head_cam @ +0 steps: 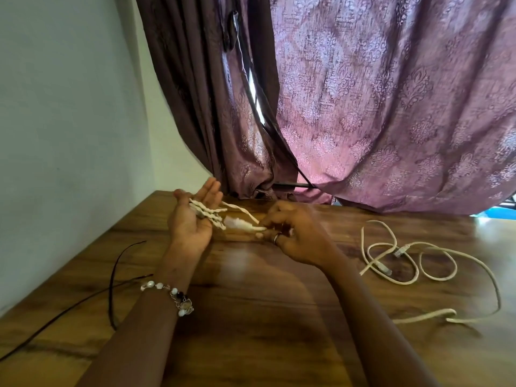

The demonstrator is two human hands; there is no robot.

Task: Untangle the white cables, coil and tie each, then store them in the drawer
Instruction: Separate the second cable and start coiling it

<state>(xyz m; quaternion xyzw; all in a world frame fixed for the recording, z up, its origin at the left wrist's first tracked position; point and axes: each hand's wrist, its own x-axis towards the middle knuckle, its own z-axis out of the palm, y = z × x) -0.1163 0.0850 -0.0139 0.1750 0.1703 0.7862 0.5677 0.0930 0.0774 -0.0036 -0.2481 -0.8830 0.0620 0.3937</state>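
Near the desk's (251, 317) far edge, the left hand (190, 219) lies flat-fingered, white cable (212, 215) looped across its palm. The right hand (293, 233) pinches that cable's end. A second white cable (435, 263) sprawls toward the right edge.

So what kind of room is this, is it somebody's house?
Probably a room at home. Patterned purple curtains hang over a window behind a wooden table set against a plain wall, and a white network cable lies loose on the table.
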